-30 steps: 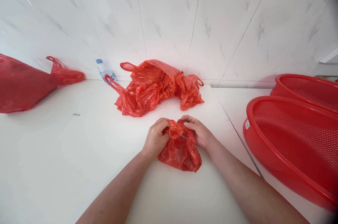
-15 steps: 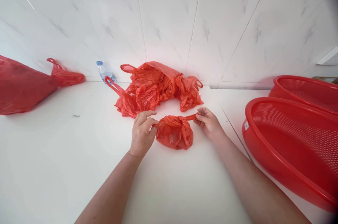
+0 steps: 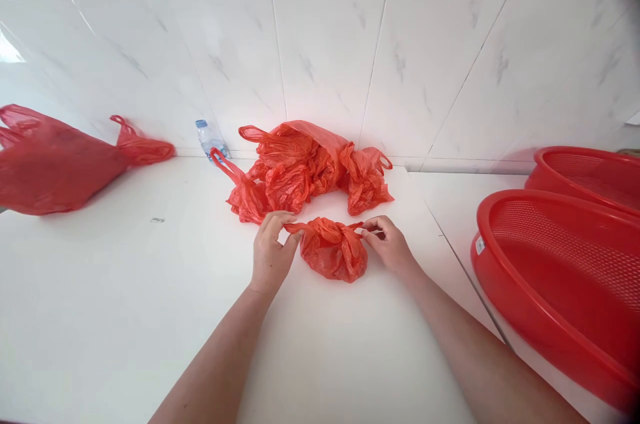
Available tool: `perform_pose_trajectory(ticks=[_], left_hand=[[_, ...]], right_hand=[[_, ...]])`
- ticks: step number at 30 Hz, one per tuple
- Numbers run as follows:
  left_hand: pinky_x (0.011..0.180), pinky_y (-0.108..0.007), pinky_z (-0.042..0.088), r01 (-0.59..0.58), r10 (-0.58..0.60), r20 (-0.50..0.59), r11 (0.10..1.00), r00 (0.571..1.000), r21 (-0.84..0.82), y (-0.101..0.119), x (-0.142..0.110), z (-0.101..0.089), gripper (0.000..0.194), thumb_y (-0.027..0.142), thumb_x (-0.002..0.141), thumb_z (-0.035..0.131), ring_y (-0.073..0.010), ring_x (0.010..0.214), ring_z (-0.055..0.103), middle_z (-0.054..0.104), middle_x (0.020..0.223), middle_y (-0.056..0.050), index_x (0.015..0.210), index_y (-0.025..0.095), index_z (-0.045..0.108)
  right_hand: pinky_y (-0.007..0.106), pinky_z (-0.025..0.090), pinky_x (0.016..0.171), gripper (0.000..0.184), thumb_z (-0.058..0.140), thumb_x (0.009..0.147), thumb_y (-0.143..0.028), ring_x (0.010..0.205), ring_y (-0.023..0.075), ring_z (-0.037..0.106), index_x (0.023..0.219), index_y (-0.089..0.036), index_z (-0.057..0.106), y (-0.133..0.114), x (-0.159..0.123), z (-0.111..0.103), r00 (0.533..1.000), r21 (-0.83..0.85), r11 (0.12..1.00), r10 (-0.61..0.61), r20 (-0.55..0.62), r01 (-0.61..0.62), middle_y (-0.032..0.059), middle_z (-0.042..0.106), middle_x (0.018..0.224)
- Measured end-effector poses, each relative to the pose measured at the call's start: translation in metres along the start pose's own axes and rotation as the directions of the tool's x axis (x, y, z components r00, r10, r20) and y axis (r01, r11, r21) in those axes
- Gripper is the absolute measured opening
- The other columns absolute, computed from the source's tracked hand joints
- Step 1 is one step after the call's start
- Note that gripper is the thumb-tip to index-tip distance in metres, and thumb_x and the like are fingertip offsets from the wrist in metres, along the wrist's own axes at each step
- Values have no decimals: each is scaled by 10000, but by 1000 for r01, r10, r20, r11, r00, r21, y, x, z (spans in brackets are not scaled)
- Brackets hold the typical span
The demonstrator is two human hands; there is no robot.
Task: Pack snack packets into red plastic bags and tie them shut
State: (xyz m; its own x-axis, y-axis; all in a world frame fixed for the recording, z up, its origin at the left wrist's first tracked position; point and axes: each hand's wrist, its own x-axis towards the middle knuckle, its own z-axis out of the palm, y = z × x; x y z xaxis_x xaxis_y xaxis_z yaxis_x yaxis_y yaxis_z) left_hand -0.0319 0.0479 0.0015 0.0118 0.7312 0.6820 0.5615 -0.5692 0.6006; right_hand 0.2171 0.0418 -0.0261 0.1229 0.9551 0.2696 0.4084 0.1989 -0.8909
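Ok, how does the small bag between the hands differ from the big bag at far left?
The small bag is compact; the big bag is larger and reaches the picture's edge. The left hand and right hand pinch the small bag's ends; neither touches the big bag. The small bag looks brighter orange-red, the big bag deeper red. Both look like plastic.

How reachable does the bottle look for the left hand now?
Probably not immediately: the left hand holds one end of the small red bag, and a handle loop partly overlaps the bottle.
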Motion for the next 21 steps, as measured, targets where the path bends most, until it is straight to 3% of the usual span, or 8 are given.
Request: perform_pose_trajectory(ticks=[3, 5, 7, 9, 11, 14, 18, 21], left_hand=[[909, -398, 460, 18, 7, 218, 993, 976, -114, 5, -8, 6, 519, 314, 770, 634, -236, 1142, 513, 532, 1243, -94, 1256, 244, 467], [1007, -447, 390, -21, 84, 397, 987, 914, -161, 9, -14, 12, 787, 407, 687, 714, -289, 1268, 403, 400, 1400, -121, 1374, 258, 360], [1053, -470, 335, -50, 133, 512, 984, 849, -173, 12, -18, 17, 911, 451, 611, 766, -320, 1303, 352, 338, 1452, -119, 1399, 275, 344], [1025, -447, 365, -35, 137, 572, 982, 809, -187, 16, -18, 20, 785, 404, 645, 748, -299, 1226, 441, 448, 1375, -101, 1350, 285, 425], [944, -384, 428, 44, 97, 607, 976, 789, -213, 21, -15, 18, 514, 312, 741, 654, -244, 1069, 552, 594, 1192, -60, 1239, 278, 533], [791, -301, 470, 207, -20, 635, 953, 773, -222, 24, -11, 11, 211, 271, 830, 519, -183, 851, 604, 669, 938, -16, 1002, 241, 638], [738, -284, 468, 389, -224, 513, 889, 829, -241, 19, -11, 6, 168, 316, 832, 525, -179, 825, 616, 677, 921, -20, 935, 232, 627], [767, -310, 471, 458, -341, 376, 841, 862, -288, 10, -12, 6, 144, 315, 813, 552, -192, 849, 621, 678, 928, -35, 913, 234, 616]], right_hand=[[338, 441, 841, 112, 573, 783, -250, 909, 177, 555, 877, -216, 624, -12, -11, 12, 971, -37, 982, -176, 161, 184, 37, 577, 976], [344, 440, 837, 99, 573, 786, -217, 880, 178, 555, 864, -221, 634, -20, -18, 21, 932, -69, 958, -253, 259, 279, 33, 593, 924], [348, 451, 802, 73, 568, 798, -217, 833, 181, 554, 836, -222, 630, -25, -24, 28, 907, -90, 946, -269, 323, 313, 26, 601, 860], [345, 467, 780, 74, 567, 812, -245, 835, 186, 556, 850, -225, 627, -28, -28, 31, 905, -75, 954, -247, 345, 289, 29, 601, 864], [340, 481, 794, 120, 568, 817, -269, 896, 192, 558, 917, -231, 622, -28, -28, 32, 919, -36, 968, -225, 325, 250, 40, 596, 939], [370, 446, 921, 204, 556, 823, -281, 1042, 206, 528, 1014, -226, 597, -19, -20, 29, 952, -85, 962, -241, 189, 260, 68, 553, 1090], [461, 342, 1033, 376, 559, 798, -292, 1211, 271, 421, 1160, -193, 544, 0, -1, 24, 942, -373, 880, -332, -45, 293, 130, 476, 1241], [489, 333, 1028, 471, 539, 797, -303, 1284, 317, 348, 1254, -193, 508, 12, 13, 22, 935, -560, 796, -339, -102, 228, 152, 329, 1402]])
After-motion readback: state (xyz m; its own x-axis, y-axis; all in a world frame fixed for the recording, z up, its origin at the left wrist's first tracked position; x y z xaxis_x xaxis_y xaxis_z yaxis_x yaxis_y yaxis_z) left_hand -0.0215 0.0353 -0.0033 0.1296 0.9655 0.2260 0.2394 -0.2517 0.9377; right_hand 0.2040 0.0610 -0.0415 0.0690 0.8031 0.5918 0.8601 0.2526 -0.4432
